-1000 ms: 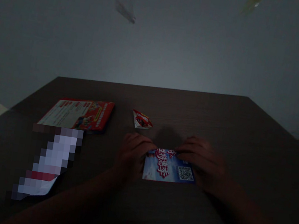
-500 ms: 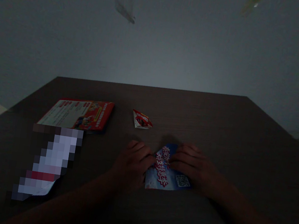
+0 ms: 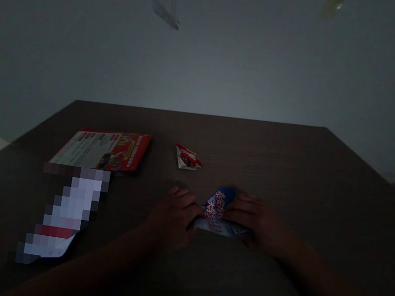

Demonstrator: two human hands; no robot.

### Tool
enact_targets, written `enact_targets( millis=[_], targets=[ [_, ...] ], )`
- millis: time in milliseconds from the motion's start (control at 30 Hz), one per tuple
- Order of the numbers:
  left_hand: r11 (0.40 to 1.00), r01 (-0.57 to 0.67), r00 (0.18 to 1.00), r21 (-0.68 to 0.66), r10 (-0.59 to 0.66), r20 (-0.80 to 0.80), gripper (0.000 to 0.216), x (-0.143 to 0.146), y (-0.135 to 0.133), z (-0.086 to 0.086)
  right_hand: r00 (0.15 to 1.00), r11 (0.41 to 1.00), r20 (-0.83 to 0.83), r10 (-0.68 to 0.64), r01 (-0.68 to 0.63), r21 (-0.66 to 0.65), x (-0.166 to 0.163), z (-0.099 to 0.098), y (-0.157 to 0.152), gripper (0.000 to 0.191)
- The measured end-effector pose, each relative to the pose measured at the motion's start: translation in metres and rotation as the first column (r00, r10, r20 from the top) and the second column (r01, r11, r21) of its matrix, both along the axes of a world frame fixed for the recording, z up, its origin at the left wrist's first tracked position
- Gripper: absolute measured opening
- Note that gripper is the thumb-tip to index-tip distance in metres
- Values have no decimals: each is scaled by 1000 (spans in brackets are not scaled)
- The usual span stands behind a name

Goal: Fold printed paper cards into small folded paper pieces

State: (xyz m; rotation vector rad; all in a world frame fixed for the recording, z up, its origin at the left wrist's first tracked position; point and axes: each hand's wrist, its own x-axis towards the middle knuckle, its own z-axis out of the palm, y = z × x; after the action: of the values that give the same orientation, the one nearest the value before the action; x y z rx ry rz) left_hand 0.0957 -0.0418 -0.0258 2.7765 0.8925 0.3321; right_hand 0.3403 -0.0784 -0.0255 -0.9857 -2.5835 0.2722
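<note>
A blue printed paper sheet [image 3: 216, 214] with red and white lettering lies partly folded on the dark wooden table [image 3: 292, 157], its far part raised. My left hand [image 3: 172, 216] presses its left edge with the fingers curled onto the paper. My right hand [image 3: 257, 221] grips the sheet's right side, fingers bent over the fold. The light is dim, so the fingertips are hard to make out.
A small folded red and white paper piece [image 3: 187, 158] lies just beyond my hands. A red printed leaflet [image 3: 104, 150] lies at the left, with a blurred white sheet [image 3: 64, 217] in front of it. A grey wall stands behind the table's far edge.
The blue sheet lay flat a second ago. Its near edge has since been lifted and folded away from me, so it looks much shorter. Both hands drew closer together.
</note>
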Motion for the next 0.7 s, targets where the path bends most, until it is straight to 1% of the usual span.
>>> enact_targets(
  millis=[100,233,367,467,600,700],
  targets=[
    [999,-40,999,-2,40,-3,20,0,-1,2,999,999,-22,-39,39,8,-2,1,-1,23],
    [997,-77,996,3,77,-34,24,2,-2,5,994,994,-39,-98,96,-51,-5,3,-1,16],
    [992,-124,989,-21,122,-78,27,4,-1,7,985,981,-54,-165,158,-112,-7,5,0,15],
    [985,-159,985,-64,154,-83,28,6,1,7,969,963,-54,-243,234,-135,-7,4,0,18],
    [974,-206,976,-96,197,-96,27,8,1,7,934,923,-7,-358,352,-158,-9,2,0,19],
    [970,-227,968,-90,214,-129,28,10,1,8,910,890,22,-414,409,-203,-10,3,0,21]
  ],
)
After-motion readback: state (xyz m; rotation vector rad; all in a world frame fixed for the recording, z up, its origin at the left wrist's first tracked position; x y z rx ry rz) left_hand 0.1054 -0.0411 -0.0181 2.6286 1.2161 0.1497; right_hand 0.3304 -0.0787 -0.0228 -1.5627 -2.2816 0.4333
